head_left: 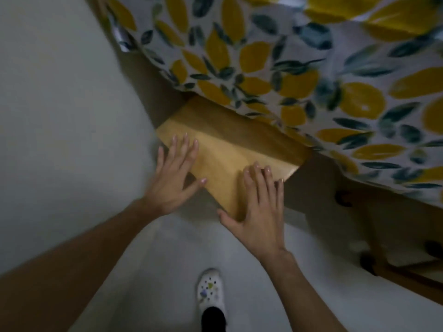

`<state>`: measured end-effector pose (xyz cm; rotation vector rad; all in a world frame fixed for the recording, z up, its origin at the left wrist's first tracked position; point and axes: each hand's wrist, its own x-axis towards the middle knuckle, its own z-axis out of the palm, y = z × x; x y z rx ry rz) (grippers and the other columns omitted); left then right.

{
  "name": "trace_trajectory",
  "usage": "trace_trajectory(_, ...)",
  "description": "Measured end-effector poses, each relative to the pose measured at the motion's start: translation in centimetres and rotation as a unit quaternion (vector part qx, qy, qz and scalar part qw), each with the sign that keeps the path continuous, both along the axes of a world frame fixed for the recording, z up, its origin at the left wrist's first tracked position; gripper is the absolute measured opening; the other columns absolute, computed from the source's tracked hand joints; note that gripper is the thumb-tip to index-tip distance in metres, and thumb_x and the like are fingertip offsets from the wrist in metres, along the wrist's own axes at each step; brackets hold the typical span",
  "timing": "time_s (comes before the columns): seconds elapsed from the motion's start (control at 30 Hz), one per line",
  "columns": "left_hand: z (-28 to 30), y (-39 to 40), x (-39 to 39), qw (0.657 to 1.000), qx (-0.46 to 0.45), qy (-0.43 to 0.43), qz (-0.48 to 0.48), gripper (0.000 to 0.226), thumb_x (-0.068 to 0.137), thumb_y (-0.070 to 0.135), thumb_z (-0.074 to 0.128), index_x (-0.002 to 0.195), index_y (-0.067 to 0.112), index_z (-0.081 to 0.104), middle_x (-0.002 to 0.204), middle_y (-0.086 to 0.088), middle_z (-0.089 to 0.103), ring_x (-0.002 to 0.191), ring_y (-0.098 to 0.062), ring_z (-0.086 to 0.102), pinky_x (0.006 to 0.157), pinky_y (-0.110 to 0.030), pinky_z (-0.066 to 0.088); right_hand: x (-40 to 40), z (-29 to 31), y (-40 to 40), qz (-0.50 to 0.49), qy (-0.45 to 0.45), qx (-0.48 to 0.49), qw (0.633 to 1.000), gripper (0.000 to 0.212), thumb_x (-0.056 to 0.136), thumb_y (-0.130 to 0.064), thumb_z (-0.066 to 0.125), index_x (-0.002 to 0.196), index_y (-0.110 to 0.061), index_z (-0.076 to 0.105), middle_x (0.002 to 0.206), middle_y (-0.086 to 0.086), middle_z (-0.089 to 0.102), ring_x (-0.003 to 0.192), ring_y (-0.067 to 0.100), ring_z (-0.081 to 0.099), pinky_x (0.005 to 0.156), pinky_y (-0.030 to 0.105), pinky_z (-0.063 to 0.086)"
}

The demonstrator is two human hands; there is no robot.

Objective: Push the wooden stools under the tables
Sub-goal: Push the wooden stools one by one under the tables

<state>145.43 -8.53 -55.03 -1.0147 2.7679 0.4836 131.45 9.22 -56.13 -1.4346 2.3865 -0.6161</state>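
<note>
Nearest to us, a white clog [211, 289] studded with small charms stands on the pale floor [263, 295], a dark trouser leg rising from it. Our two bare forearms reach forward from the lower edge. Our left hand [175, 178] lies flat on the near left corner of the wooden stool [223, 161], fingers spread and pointing away, thumb stretched along the seat's near edge. Our right hand [261, 212] presses flat on the near right part of the seat, fingers splayed, thumb hanging off the corner. Neither grip closes on anything; both palms are open against the wood.

The stool sits partly beneath the desk [419, 276]: its near half shows in the light, while its far half lies in shadow under the overhanging tablecloth [287, 68], a white cloth printed with yellow lemons and dark green leaves. To the right, under the cloth, we see wooden framing and dark round fittings, blurred. On the left a plain pale wall [60, 104] runs alongside the stool.
</note>
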Motion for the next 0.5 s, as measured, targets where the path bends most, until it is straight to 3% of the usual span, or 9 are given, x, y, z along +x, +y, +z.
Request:
trace_trajectory(0.1,-0.3,-5.1,1.4,0.991,-0.018,-0.084,-0.1,0.099,0.078,0.08,0.032,0.148,0.031,-0.018,0.155,-0.006,-0.029,0.139,-0.033,-0.032,0.115,-0.059,-0.007,1.8,-0.9,-3.9,-0.004,0.056,0.056,0.997,0.102,0.074,-0.074,0.051,0.151,-0.011,0.024,0.161,0.011,0.014,0.149,0.03,0.003,0.118,0.054,-0.003)
trace_trajectory(0.2,-0.6,-8.4,0.8,0.973,-0.065,-0.12,-0.186,0.105,0.07,0.088,0.029,0.146,0.035,-0.022,0.154,-0.01,-0.031,0.137,-0.037,-0.034,0.114,-0.057,-0.012,2.1,-1.5,-4.8,-0.026,0.097,0.106,0.989,0.101,0.077,-0.075,0.046,0.152,-0.015,0.018,0.162,0.009,0.01,0.149,0.031,0.0,0.118,0.057,-0.001)
trace_trajectory(0.5,-2.1,-8.2,0.6,0.981,-0.083,-0.063,-0.161,0.096,0.07,0.088,0.026,0.147,0.042,-0.012,0.159,-0.008,-0.015,0.142,-0.038,-0.022,0.116,-0.058,-0.003,1.5,-1.6,-3.6,0.028,0.138,0.135,0.981,0.091,0.085,-0.069,0.036,0.154,-0.014,0.011,0.162,0.01,0.009,0.149,0.032,0.0,0.118,0.058,0.002)
